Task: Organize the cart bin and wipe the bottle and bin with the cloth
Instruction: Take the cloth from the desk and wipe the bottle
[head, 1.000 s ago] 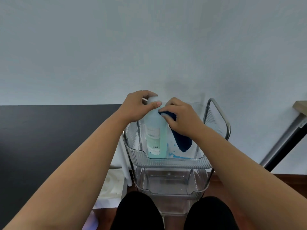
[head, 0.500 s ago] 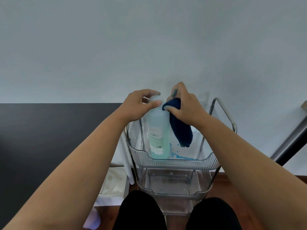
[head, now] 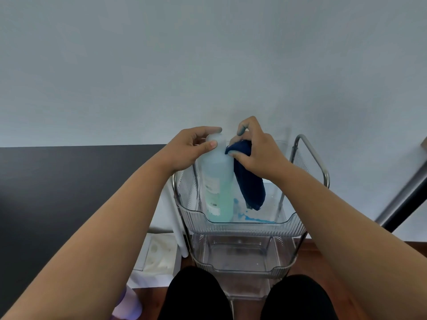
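- Pale blue-green liquid fills the tall translucent bottle [head: 218, 181], which stands upright at the left side of the top bin [head: 242, 224] of the cart [head: 309, 155]; a white label runs down its front.
- The left hand [head: 191, 147] grips the bottle at its white cap and neck, thumb across the front and fingers curled round the back.
- The right hand [head: 256, 153] pinches a dark blue cloth [head: 250, 183] between thumb and curled fingers, and presses the gathered top of it against the bottle's right shoulder.
- The rest of the cloth hangs down beside the bottle, its lower end inside the bin, above the floor of it.
- Bright blue spilled liquid [head: 254, 218] lies on the bin's floor, just right of the bottle's base.
- The bin is clear ribbed plastic, held in a metal frame whose handle loops up at the right.
- A second clear bin [head: 240, 255] sits on the tier below.
- Left of the cart, low on the floor, stands a white moulded tray [head: 159, 255].
- The person's knees in black [head: 198, 294] show at the bottom edge, just before the cart.
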